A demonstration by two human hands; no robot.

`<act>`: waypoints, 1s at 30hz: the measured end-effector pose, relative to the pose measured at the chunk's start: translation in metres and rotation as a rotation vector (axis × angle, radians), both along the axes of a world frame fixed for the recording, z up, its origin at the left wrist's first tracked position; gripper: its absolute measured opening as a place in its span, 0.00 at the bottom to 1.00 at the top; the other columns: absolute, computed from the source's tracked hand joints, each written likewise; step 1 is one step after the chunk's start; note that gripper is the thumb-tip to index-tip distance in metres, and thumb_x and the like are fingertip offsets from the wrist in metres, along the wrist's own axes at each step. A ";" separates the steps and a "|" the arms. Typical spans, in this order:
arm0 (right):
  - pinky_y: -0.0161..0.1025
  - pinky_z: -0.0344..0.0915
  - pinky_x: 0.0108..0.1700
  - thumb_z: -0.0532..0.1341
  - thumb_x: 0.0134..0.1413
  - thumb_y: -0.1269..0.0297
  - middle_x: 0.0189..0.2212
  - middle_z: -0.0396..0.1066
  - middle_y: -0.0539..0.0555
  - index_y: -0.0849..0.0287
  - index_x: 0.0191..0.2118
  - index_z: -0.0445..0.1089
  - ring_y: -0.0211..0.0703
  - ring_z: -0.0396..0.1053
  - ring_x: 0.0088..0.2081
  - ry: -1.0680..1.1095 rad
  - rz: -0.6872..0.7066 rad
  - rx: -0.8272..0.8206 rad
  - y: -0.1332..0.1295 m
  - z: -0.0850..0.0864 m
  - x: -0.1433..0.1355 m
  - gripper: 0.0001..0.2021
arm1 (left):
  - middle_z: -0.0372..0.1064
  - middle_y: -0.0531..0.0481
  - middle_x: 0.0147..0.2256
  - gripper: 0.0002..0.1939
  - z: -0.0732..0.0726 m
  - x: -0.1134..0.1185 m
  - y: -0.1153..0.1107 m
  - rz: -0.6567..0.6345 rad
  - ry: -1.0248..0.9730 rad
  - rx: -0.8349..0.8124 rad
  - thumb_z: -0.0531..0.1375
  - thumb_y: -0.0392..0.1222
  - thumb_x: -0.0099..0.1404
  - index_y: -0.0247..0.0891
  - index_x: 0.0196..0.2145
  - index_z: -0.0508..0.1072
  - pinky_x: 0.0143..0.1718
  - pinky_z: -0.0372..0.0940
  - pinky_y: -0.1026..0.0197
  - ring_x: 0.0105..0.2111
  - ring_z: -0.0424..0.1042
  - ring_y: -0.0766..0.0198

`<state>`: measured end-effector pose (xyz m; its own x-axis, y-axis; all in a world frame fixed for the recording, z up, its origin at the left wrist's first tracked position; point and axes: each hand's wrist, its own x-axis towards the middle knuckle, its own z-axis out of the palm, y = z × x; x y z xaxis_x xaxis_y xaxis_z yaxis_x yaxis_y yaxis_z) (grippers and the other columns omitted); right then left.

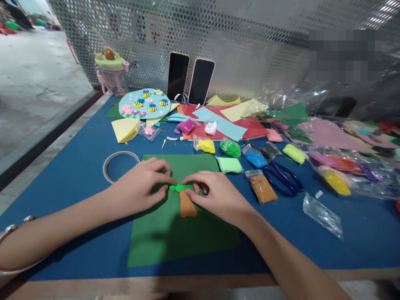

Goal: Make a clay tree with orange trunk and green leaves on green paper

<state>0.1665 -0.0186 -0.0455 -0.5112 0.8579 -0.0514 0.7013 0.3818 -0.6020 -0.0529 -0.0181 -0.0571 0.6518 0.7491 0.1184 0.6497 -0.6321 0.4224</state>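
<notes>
My left hand [145, 183] has its index fingertip and thumb at the left end of a small bright green row of clay pieces [178, 188]. At the right end of that row are the index finger and thumb of my right hand [215, 189], its other fingers curled under. Both hands are closed in a loose pinch around the green clay. Directly below it lies a flat orange-brown piece of clay [188, 205], narrow at the top and wider at the bottom. These pieces rest on a dark green sheet [156, 246] on the blue table.
A tape roll [106, 171] lies left of the sheet. To the right are blue-handled scissors [289, 191], a brown clay packet [262, 188] and several other clay bags. Behind stand two phones [201, 81], a bee-decorated disc [144, 104] and a cup [113, 77].
</notes>
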 end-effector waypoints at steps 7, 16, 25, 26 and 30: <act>0.32 0.55 0.28 0.61 0.51 0.68 0.24 0.66 0.46 0.56 0.39 0.74 0.33 0.61 0.25 -0.001 -0.023 -0.003 0.001 0.003 -0.001 0.09 | 0.65 0.47 0.40 0.16 0.003 0.001 -0.009 0.049 -0.010 0.044 0.50 0.35 0.64 0.42 0.46 0.73 0.43 0.59 0.54 0.40 0.64 0.59; 0.33 0.54 0.27 0.64 0.50 0.64 0.23 0.65 0.47 0.57 0.34 0.73 0.35 0.61 0.25 0.000 -0.065 -0.024 0.001 0.001 -0.004 0.05 | 0.67 0.47 0.38 0.14 -0.002 0.000 -0.018 0.070 0.051 0.121 0.51 0.42 0.66 0.42 0.40 0.76 0.40 0.60 0.54 0.38 0.66 0.59; 0.32 0.54 0.26 0.63 0.50 0.64 0.23 0.66 0.47 0.58 0.33 0.73 0.33 0.61 0.23 0.055 -0.115 -0.077 0.004 0.001 -0.003 0.05 | 0.67 0.46 0.41 0.16 -0.002 -0.001 -0.035 0.113 0.128 0.211 0.49 0.44 0.68 0.43 0.46 0.74 0.40 0.60 0.53 0.40 0.66 0.56; 0.32 0.54 0.26 0.64 0.50 0.64 0.22 0.66 0.47 0.58 0.33 0.73 0.33 0.60 0.23 0.052 -0.116 -0.073 0.004 0.000 -0.003 0.05 | 0.67 0.46 0.41 0.16 -0.003 -0.002 -0.036 0.098 0.138 0.225 0.49 0.43 0.69 0.43 0.47 0.73 0.39 0.60 0.53 0.40 0.66 0.57; 0.32 0.53 0.27 0.65 0.48 0.63 0.23 0.66 0.47 0.58 0.32 0.73 0.33 0.59 0.23 0.050 -0.122 -0.064 0.005 -0.003 -0.005 0.05 | 0.67 0.45 0.41 0.17 -0.008 -0.003 -0.039 0.053 0.168 0.289 0.47 0.42 0.69 0.40 0.48 0.72 0.38 0.60 0.53 0.40 0.66 0.56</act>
